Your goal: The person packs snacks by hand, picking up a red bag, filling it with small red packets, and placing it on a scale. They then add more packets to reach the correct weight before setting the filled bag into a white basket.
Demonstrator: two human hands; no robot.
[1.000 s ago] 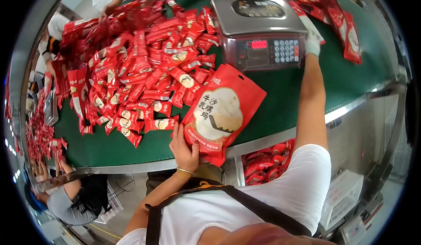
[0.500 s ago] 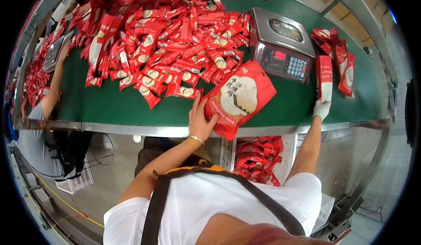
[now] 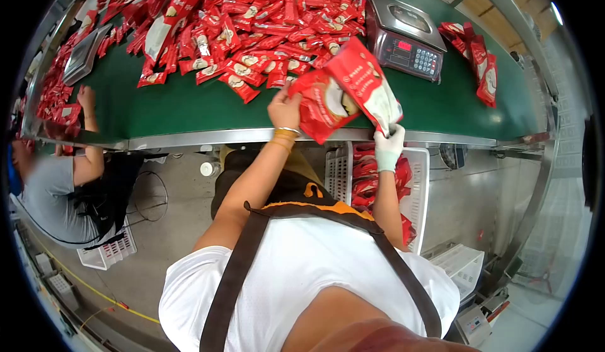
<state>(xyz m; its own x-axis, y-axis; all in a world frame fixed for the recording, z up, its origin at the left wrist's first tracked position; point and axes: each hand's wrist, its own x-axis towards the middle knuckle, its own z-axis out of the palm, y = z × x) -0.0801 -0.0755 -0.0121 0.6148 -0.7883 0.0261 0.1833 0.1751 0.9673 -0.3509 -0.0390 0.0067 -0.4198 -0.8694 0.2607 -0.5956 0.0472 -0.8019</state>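
Note:
Bare apart from bangles at the wrist, my left hand [image 3: 285, 107] is closed on the left edge of a red pouch [image 3: 320, 104] with a cream label. My right hand [image 3: 389, 143], in a white glove, grips the lower end of a second red-and-white pouch [image 3: 365, 86]. That pouch is tilted and overlaps the right side of the first one. Both are held near the table's front edge. Beyond them lies a heap of small red packets [image 3: 252, 30] on the green table [image 3: 208, 112]. Behind the right pouch stands a scale [image 3: 409, 34] with a red display.
More red pouches [image 3: 482, 65] lie right of the scale. Below the table edge, a white crate [image 3: 416, 188] holds red packs. At the left sits a co-worker [image 3: 53, 194] in grey, near another scale [image 3: 82, 56]. A metal rail [image 3: 252, 136] borders the table.
My right hand has moved left with its pouch, bringing it against the one in my left hand. The view has shifted, and the co-worker's arm has drawn back from the left scale.

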